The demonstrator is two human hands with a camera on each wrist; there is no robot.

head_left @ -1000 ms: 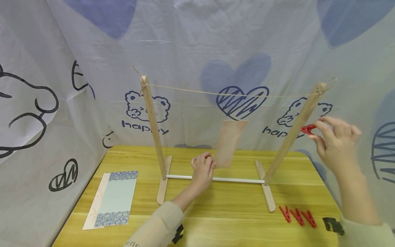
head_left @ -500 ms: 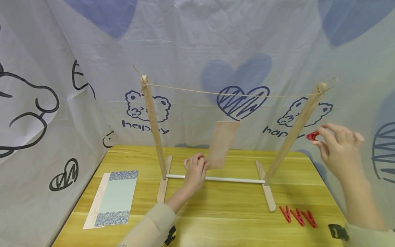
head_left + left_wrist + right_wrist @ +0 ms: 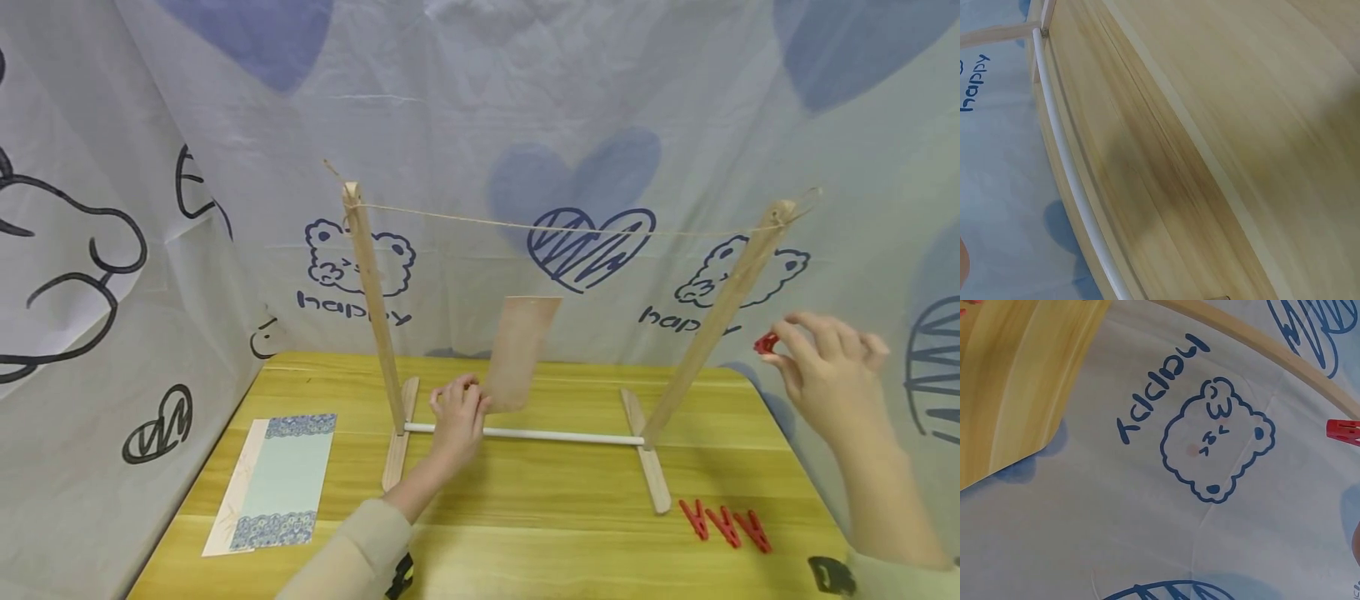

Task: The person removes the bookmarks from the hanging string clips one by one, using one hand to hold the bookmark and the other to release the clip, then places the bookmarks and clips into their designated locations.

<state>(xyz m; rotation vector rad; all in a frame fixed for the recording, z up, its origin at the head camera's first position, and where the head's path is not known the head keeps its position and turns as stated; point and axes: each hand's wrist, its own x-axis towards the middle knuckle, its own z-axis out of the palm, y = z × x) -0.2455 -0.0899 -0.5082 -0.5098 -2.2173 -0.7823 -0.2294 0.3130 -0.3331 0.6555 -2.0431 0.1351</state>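
Observation:
In the head view my left hand holds a pinkish-tan paper card by its lower left edge. The card stands upright above the white crossbar, below the string tied between two wooden posts. Off to the right, outside the right post, my right hand pinches a red clothespin between thumb and forefinger. At the right edge of the right wrist view the tip of that clothespin shows. The left wrist view shows only a sliver of that hand.
Two patterned cards lie overlapped on the left of the wooden table. Three red clothespins lie in a row at the front right. The left post rises from a wooden foot. A printed cloth hangs behind.
My left hand and the card have shifted left along the crossbar. My right hand, with the red clothespin, has moved a little to the right and down, away from the right post.

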